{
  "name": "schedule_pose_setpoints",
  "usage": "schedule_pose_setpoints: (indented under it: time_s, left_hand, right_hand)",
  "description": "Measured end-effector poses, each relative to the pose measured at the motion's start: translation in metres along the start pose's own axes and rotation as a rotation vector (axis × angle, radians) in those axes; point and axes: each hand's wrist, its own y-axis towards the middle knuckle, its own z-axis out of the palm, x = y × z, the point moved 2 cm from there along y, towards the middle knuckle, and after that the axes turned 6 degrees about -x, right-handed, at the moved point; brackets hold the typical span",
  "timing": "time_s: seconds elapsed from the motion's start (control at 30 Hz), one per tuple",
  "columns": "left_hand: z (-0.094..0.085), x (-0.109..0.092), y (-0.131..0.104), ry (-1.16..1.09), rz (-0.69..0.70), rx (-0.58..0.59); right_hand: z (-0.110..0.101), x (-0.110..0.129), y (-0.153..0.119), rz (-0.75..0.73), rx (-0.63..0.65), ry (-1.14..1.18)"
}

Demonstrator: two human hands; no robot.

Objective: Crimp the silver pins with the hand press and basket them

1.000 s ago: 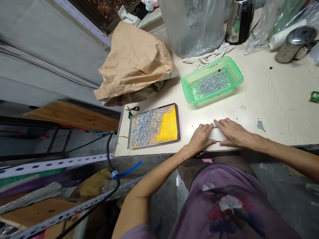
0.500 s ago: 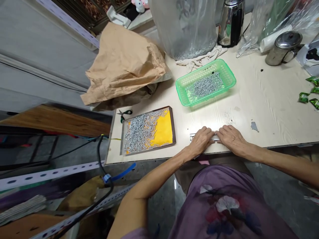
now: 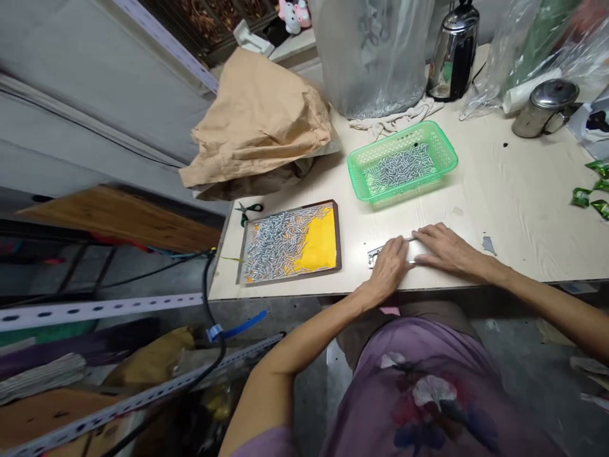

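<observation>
A narrow, flat silver metal fitting lies on the table near its front edge. Its exact kind is hard to tell; its left end has slots or cut-outs. My left hand is closed over the left part, fingers curled on it and covering much of it. At the right end, my right hand holds the fitting, fingers along the far edge and thumb at the near one. To the left, a shallow tray with a yellow bottom carries many small metal pins. A green plastic basket behind my hands contains more pins.
Scissors lie behind the tray, near brown paper. A large plastic bag, a kettle and a lidded metal pot stand at the back. Green wrapped packets are at the right; the table's front edge is close to my body.
The view has shifted slightly. My right hand's fingers have straightened along the fitting and its thumb has spread apart, showing more of the metal between my hands. My left hand stays on it.
</observation>
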Motion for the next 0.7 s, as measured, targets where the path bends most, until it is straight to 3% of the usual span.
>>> schedule_pose_setpoints:
  time_s: [0.07,0.2,0.33,0.43,0.53,0.6,0.7]
  left_hand:
    - [0.014,-0.010,-0.012,-0.032,0.013,-0.066]
    - [0.035,-0.029,-0.032,-0.121,0.047,-0.085]
    - [0.031,-0.035,-0.032,-0.177,0.000,-0.084]
    - [0.023,-0.036,-0.025,-0.227,-0.019,-0.065]
    - [0.019,-0.041,-0.027,-0.294,-0.017,0.021]
    - [0.016,-0.044,-0.039,-0.356,-0.014,0.067]
    - [0.006,-0.041,-0.069,-0.379,-0.083,0.048]
  right_hand:
    - [-0.001,-0.011,0.007,0.017,0.000,-0.017]
    - [-0.002,-0.026,0.032,0.089,0.009,-0.090]
    - [-0.009,-0.016,0.063,0.123,-0.009,-0.153]
    - [-0.006,0.020,0.077,-0.096,0.047,-0.148]
    - [0.008,0.062,0.078,-0.393,0.217,-0.087]
    - [0.017,0.080,0.077,-0.501,0.282,-0.086]
    - [0.024,0.089,0.075,-0.619,0.261,-0.096]
